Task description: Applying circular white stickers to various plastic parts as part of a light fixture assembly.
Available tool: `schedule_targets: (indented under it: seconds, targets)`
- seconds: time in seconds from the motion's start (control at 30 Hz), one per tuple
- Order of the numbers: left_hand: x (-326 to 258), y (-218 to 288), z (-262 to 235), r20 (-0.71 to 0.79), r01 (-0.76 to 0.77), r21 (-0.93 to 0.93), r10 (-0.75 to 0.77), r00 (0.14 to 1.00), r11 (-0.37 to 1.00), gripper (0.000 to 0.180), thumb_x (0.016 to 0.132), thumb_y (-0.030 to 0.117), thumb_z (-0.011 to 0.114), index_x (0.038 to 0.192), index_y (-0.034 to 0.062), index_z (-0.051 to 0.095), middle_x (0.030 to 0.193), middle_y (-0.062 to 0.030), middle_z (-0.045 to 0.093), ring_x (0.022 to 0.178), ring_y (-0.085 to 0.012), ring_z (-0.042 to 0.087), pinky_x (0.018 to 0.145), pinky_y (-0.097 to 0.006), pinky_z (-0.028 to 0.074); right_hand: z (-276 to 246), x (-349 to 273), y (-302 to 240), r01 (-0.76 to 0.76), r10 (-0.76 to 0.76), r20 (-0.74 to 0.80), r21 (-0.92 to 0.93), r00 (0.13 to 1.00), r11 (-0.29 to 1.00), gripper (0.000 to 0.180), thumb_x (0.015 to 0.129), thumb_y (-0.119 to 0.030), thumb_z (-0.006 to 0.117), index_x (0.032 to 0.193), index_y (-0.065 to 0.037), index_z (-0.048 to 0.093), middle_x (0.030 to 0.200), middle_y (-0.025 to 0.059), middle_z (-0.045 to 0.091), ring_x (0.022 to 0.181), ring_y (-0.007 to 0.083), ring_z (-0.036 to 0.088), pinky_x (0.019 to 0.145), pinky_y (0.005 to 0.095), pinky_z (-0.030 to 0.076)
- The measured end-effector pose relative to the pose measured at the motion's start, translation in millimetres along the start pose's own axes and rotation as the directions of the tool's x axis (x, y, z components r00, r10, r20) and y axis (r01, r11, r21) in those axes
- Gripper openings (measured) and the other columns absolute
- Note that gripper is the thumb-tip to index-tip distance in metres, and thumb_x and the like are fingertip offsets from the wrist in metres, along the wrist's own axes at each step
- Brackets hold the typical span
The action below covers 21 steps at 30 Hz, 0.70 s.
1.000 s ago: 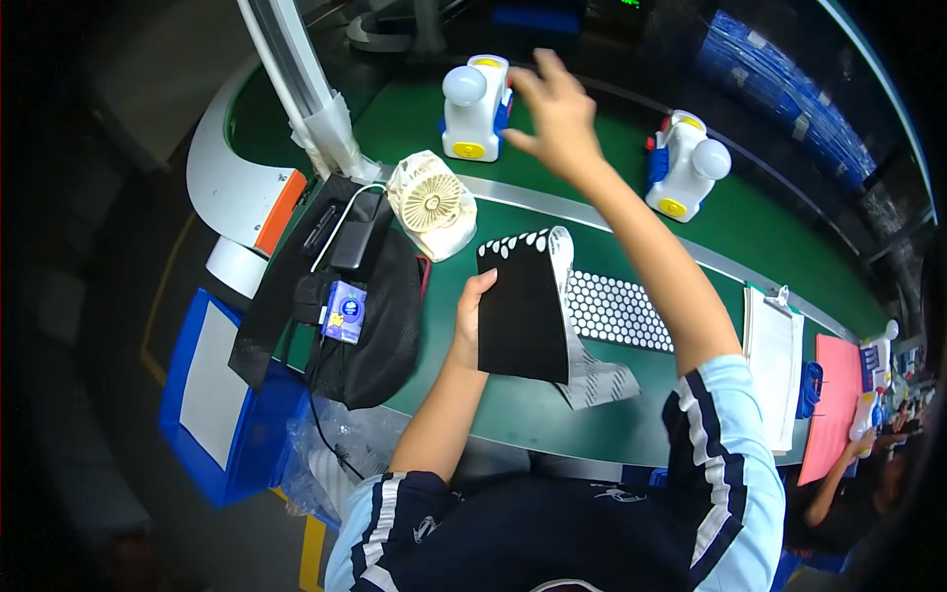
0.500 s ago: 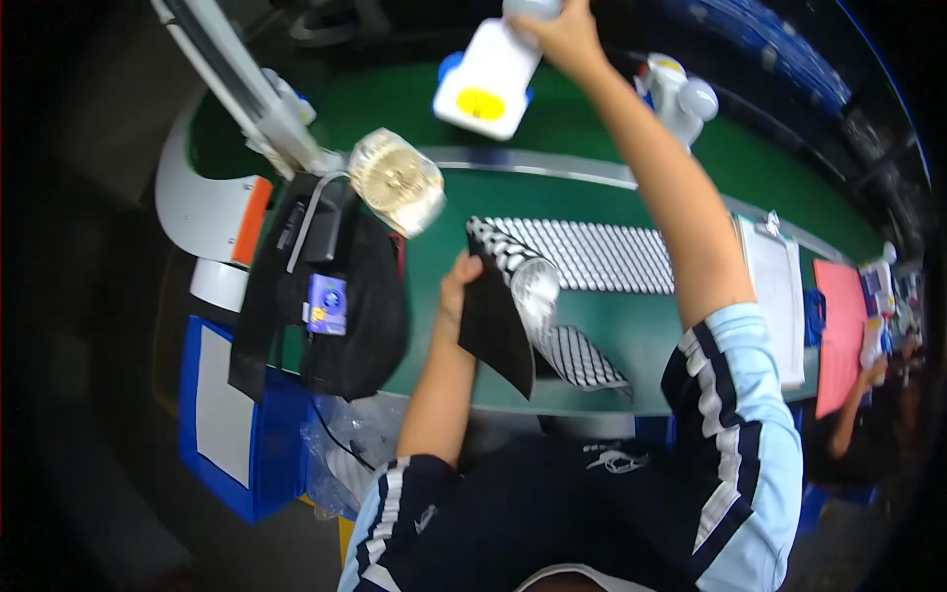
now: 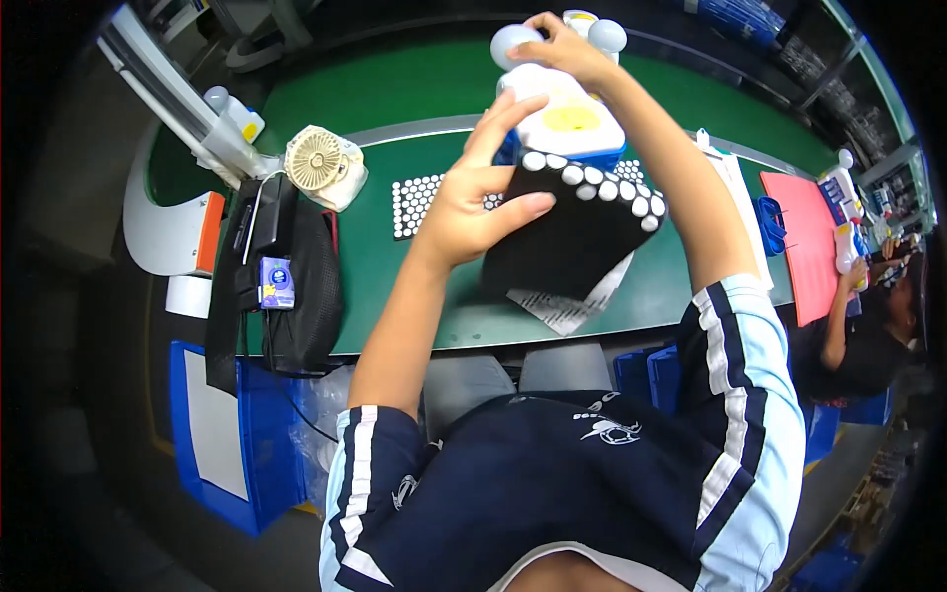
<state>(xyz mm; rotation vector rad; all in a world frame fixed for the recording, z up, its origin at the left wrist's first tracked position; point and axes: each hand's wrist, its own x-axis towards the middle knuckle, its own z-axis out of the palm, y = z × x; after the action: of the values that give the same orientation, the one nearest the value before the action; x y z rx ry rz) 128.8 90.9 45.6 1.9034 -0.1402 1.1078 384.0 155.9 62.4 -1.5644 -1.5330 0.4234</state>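
Observation:
My right hand (image 3: 567, 57), reaching to the far side of the table, has its fingers around the round whitish knob (image 3: 515, 44) of a white and blue bottle-like thing (image 3: 592, 138) with a yellow patch. The left hand (image 3: 473, 202) holds a floppy black sheet (image 3: 562, 242) edged with white round dots, its thumb across the black face. Its fingertips reach up beside the bottle-like thing. A printed whitish backing (image 3: 567, 311) hangs below the sheet. Another dotted strip (image 3: 414, 202) lies flat on the table, partly hidden.
A small cream fan (image 3: 321, 160) and a black bag (image 3: 306, 306) with a small purple box (image 3: 277, 283) are on the left. A clipboard (image 3: 740, 197) and pink sheet (image 3: 789, 247) lie right, near another person. Similar white bottle-like things (image 3: 604, 39) stand farther back.
The bottle-like thing has come nearer in my right hand. My left hand has risen to it with the black sheet, whose dotted edge now lies by the thing's lower end.

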Motion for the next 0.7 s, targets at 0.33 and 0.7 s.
schedule_targets:
  seconds: [0.33, 0.7]
  targets:
    - [18, -42, 29, -0.057, 0.009, 0.251, 0.006, 0.998, 0.968, 0.022, 0.071, 0.018, 0.070, 0.067, -0.0025, 0.062, 0.122, -0.0098, 0.049, 0.122, -0.0319, 0.034, 0.102, -0.041, 0.022, -12, 7, 27, 0.098, -0.113, -0.198, -0.083, 0.974, 0.992, 0.055, 0.078, -0.041, 0.065, 0.111, 0.002, 0.052, 0.100, 0.0143, 0.059, 0.091, 0.0195, 0.057, 0.077, 0.0269, 0.045]
    - [12, -42, 42, -0.198, -0.021, 0.179, 0.057, 0.978, 0.984, 0.020, 0.070, 0.021, 0.072, 0.075, 0.0014, 0.070, 0.113, -0.0080, 0.056, 0.119, -0.0295, 0.040, 0.099, -0.039, 0.027, -31, -192, -58, 0.221, -0.230, -0.195, -0.067, 0.953, 0.973, 0.042, 0.068, -0.005, 0.073, 0.104, -0.001, 0.052, 0.096, 0.0062, 0.056, 0.094, 0.0152, 0.055, 0.088, 0.0272, 0.041]
